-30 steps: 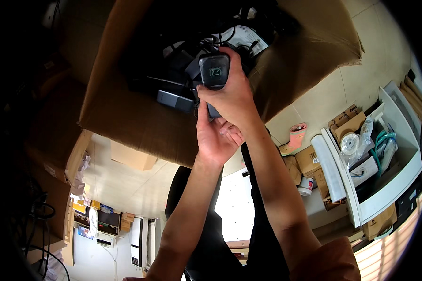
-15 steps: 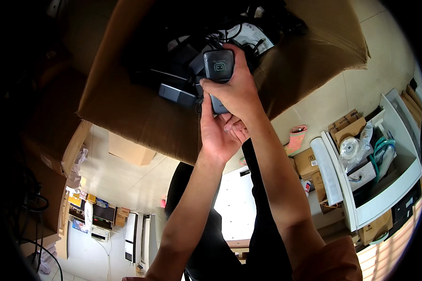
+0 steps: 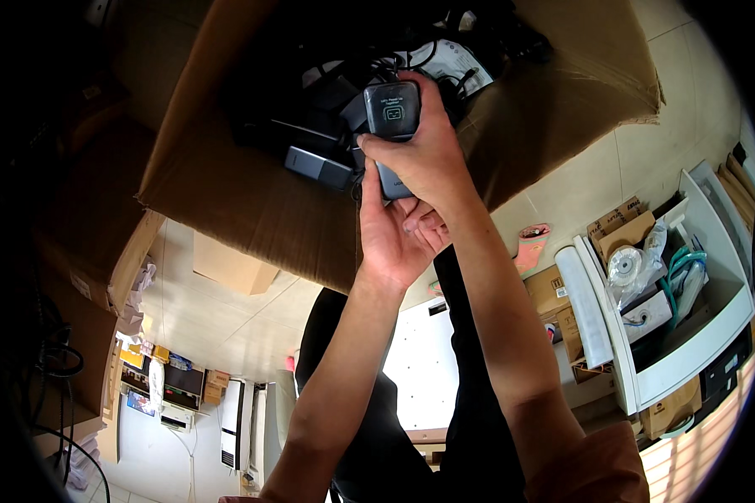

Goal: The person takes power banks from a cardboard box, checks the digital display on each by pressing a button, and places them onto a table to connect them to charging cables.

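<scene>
Both hands are raised over a large open cardboard box full of dark power adapters and tangled black cables. My right hand grips a dark grey power adapter brick by its upper end, its socket face turned toward me. My left hand is cupped under the lower end of the same brick, with the palm facing me. Another grey adapter lies in the box just left of the hands.
A white shelf unit with cables, tape and small boxes stands at the right. Small cardboard boxes sit beside it on the tiled floor. More cardboard boxes stand at the left, with my dark-trousered legs below.
The hands and the adapter have shifted slightly up and to the right over the box. The grip on the brick looks the same.
</scene>
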